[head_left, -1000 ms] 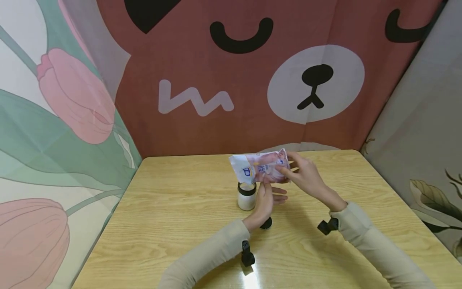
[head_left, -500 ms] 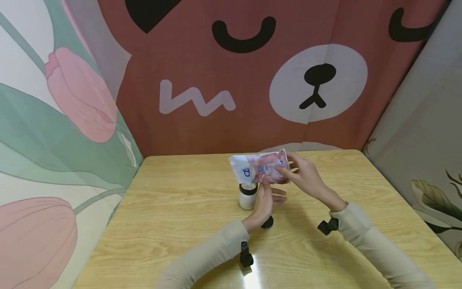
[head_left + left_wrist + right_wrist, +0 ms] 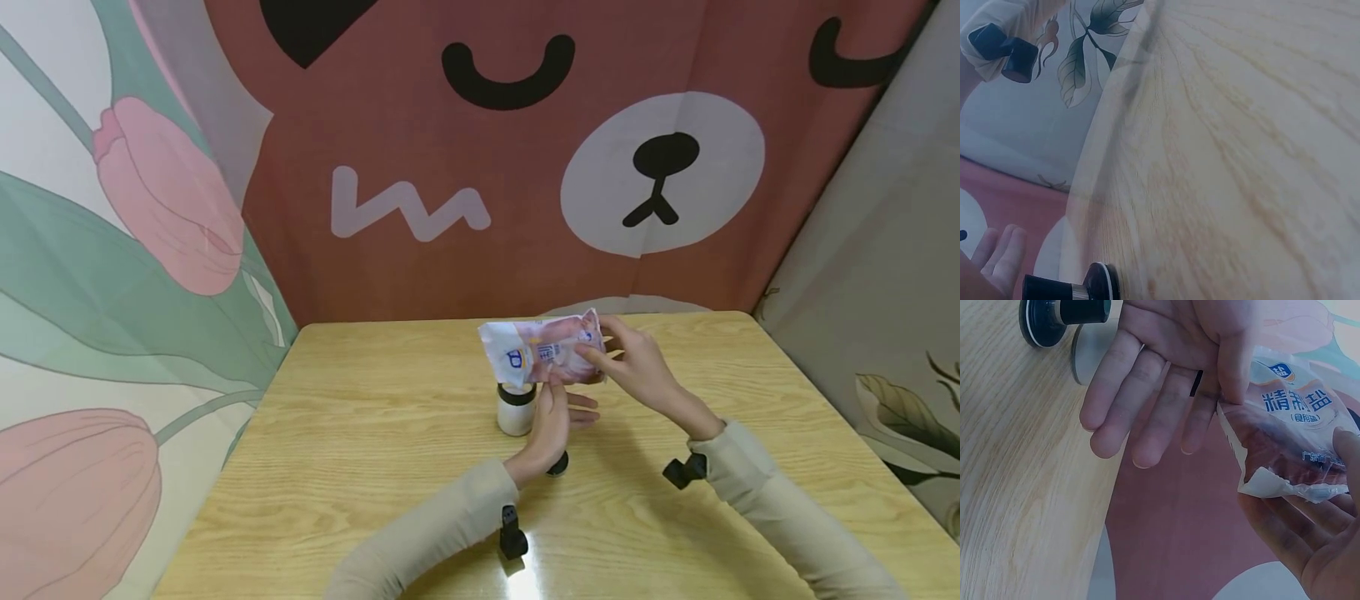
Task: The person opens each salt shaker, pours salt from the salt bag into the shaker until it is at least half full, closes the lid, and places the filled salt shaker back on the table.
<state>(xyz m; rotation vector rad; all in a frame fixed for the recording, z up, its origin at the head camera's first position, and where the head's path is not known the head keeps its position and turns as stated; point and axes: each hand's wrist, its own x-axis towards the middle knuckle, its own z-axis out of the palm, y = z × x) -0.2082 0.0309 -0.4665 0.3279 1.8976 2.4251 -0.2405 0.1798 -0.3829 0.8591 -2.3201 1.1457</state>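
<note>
A plastic bag of salt (image 3: 551,348) with printed labels is held tilted above the table. My right hand (image 3: 641,367) grips its right end, thumb on the front and fingers behind. Under the bag, my left hand (image 3: 551,425) has its fingers straight; in the right wrist view the left thumb (image 3: 1235,375) touches the bag's edge. The bag's left end hangs over a white jar (image 3: 516,417) with a black rim and hides part of its mouth. A black lid (image 3: 557,465) with a knob lies near the left wrist, partly covered by it.
The jar stands upright on a wood-grain table (image 3: 360,450). Behind the table hangs a reddish cloth (image 3: 420,275) with a bear face. Patterned cloths flank both sides. A black wrist camera (image 3: 513,537) is strapped to the left sleeve, another (image 3: 684,472) to the right.
Both hands and the bag stay nearly in place over the jar. The head view has shifted slightly.
</note>
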